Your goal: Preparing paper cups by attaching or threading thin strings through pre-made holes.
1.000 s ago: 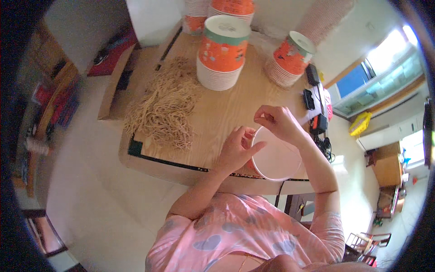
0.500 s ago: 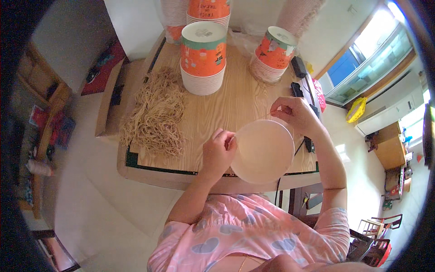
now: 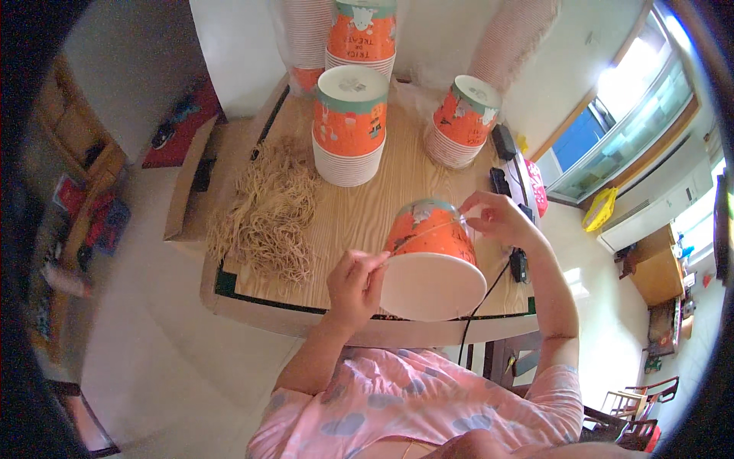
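An orange paper bucket (image 3: 436,239) with a green base band is tilted over the table's near edge, its white mouth turned toward me. My left hand (image 3: 355,287) is closed in a pinch at the left side of its rim. A thin tan cord (image 3: 425,232) runs across the bucket's outside, from beside the left fingers up to my right hand (image 3: 497,219). The right fingers pinch the cord's far end near the bucket's base. Left of the bucket lies a loose heap of tan cords (image 3: 271,210) on the wooden table (image 3: 367,229).
A stack of upturned orange buckets (image 3: 350,126) stands mid-table, with another stack (image 3: 361,38) behind. A shorter stack (image 3: 462,122) sits at the back right. Black adapters (image 3: 501,180) and a black cable (image 3: 489,294) lie along the right edge. An open cardboard box (image 3: 187,187) adjoins the left side.
The bucket has tipped so its orange outside now shows, where mostly its pale inside showed before. The cord now shows stretched between my hands. The view has shifted slightly.
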`<move>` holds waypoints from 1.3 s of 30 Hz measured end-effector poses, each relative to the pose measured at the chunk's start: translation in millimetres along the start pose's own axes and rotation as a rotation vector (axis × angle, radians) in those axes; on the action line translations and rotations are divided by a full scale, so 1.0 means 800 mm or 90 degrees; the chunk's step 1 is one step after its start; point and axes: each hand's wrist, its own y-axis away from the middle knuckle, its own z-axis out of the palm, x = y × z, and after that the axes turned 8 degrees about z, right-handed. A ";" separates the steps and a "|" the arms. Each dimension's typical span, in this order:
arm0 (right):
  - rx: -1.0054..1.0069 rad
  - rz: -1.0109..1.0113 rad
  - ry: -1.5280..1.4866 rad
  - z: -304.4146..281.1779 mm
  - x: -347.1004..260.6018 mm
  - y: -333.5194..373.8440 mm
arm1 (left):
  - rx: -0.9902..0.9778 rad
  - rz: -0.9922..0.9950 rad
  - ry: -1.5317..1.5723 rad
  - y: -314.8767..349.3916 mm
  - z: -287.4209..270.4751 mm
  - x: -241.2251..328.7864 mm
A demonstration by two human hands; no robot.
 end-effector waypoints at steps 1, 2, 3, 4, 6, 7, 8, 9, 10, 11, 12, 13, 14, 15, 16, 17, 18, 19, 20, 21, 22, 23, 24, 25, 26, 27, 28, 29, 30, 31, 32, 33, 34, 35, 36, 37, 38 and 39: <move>-0.009 -0.010 -0.034 0.003 -0.001 -0.001 | 0.005 0.002 -0.002 0.000 0.001 0.001; -0.053 0.001 -0.030 0.000 0.002 -0.005 | 0.013 0.002 0.001 -0.001 0.003 0.003; -0.050 -0.001 -0.026 -0.002 0.001 -0.005 | 0.020 0.002 0.008 -0.001 0.003 0.005; -0.086 0.020 -0.062 -0.004 -0.001 -0.004 | 0.024 0.005 0.010 -0.001 0.004 0.005; -0.116 0.001 -0.088 -0.012 0.002 -0.007 | 0.003 -0.005 0.031 -0.001 0.008 -0.001; -0.062 -0.003 -0.089 -0.016 0.003 -0.007 | 0.009 -0.001 0.031 -0.001 0.011 -0.004; -0.007 -0.008 -0.090 -0.020 0.005 -0.007 | 0.016 -0.010 0.013 -0.001 0.014 -0.008; 0.055 -0.072 -0.115 -0.029 0.013 -0.009 | 0.023 -0.018 -0.003 0.000 0.020 -0.013; 0.181 -0.098 -0.109 -0.041 0.017 -0.010 | 0.031 -0.014 -0.001 0.002 0.026 -0.018; 0.306 -0.126 -0.103 -0.052 0.018 -0.011 | 0.021 -0.064 0.002 0.006 0.033 -0.024; 0.411 -0.179 -0.034 -0.066 -0.001 -0.002 | 0.010 -0.113 0.008 0.011 0.042 -0.029; 0.514 -0.215 0.016 -0.073 -0.015 -0.003 | 0.019 -0.110 0.005 0.017 0.050 -0.034; 0.588 -0.268 0.099 -0.085 -0.022 -0.007 | -0.022 -0.160 0.040 0.023 0.060 -0.038; 0.663 -0.319 0.185 -0.099 -0.025 -0.012 | -0.064 -0.210 0.078 0.030 0.072 -0.040; 0.700 -0.355 0.228 -0.113 -0.027 -0.019 | -0.076 -0.184 0.074 0.034 0.085 -0.043; 0.736 -0.391 0.271 -0.125 -0.027 -0.028 | -0.100 -0.184 0.086 0.038 0.095 -0.045; 0.750 -0.400 0.301 -0.137 -0.026 -0.035 | -0.124 -0.183 0.098 0.041 0.104 -0.046; 0.751 -0.407 0.305 -0.147 -0.025 -0.046 | -0.146 -0.191 0.111 0.045 0.112 -0.048; 0.771 -0.402 0.320 -0.156 -0.023 -0.058 | -0.139 -0.189 0.111 0.049 0.115 -0.051; 0.792 -0.398 0.335 -0.166 -0.018 -0.072 | -0.170 -0.196 0.107 0.052 0.120 -0.054; 0.799 -0.388 0.339 -0.178 -0.010 -0.088 | -0.202 -0.202 0.104 0.055 0.125 -0.057; 0.800 -0.394 0.342 -0.187 -0.004 -0.102 | -0.216 -0.198 0.087 0.058 0.126 -0.060; 0.806 -0.380 0.352 -0.192 0.000 -0.114 | -0.211 -0.196 0.088 0.061 0.126 -0.064; 0.813 -0.365 0.362 -0.197 0.004 -0.125 | -0.218 -0.196 0.084 0.064 0.127 -0.067; 0.815 -0.353 0.375 -0.201 0.010 -0.135 | -0.226 -0.196 0.081 0.066 0.128 -0.071; 0.812 -0.355 0.376 -0.202 0.014 -0.147 | -0.224 -0.199 0.080 0.070 0.130 -0.073; 0.817 -0.341 0.391 -0.203 0.019 -0.158 | -0.226 -0.203 0.099 0.074 0.131 -0.076; 0.822 -0.327 0.407 -0.203 0.022 -0.166 | -0.227 -0.207 0.117 0.075 0.133 -0.078; 0.817 -0.326 0.407 -0.201 0.026 -0.175 | -0.227 -0.212 0.117 0.075 0.132 -0.076; 0.811 -0.333 0.389 -0.199 0.030 -0.182 | -0.245 -0.233 0.128 0.073 0.129 -0.072; 0.805 -0.340 0.372 -0.198 0.033 -0.189 | -0.264 -0.254 0.140 0.071 0.129 -0.069; 0.798 -0.337 0.371 -0.195 0.036 -0.195 | -0.265 -0.261 0.141 0.070 0.130 -0.069; 0.796 -0.340 0.366 -0.193 0.038 -0.200 | -0.243 -0.237 0.150 0.070 0.131 -0.068; 0.794 -0.344 0.361 -0.190 0.040 -0.206 | -0.220 -0.213 0.159 0.071 0.132 -0.068; 0.790 -0.340 0.363 -0.189 0.044 -0.209 | -0.222 -0.218 0.162 0.070 0.132 -0.069; 0.779 -0.338 0.357 -0.187 0.048 -0.212 | -0.234 -0.219 0.169 0.070 0.132 -0.069; 0.768 -0.337 0.352 -0.186 0.052 -0.215 | -0.246 -0.220 0.176 0.070 0.132 -0.069; 0.766 -0.335 0.352 -0.185 0.056 -0.218 | -0.247 -0.223 0.177 0.069 0.131 -0.070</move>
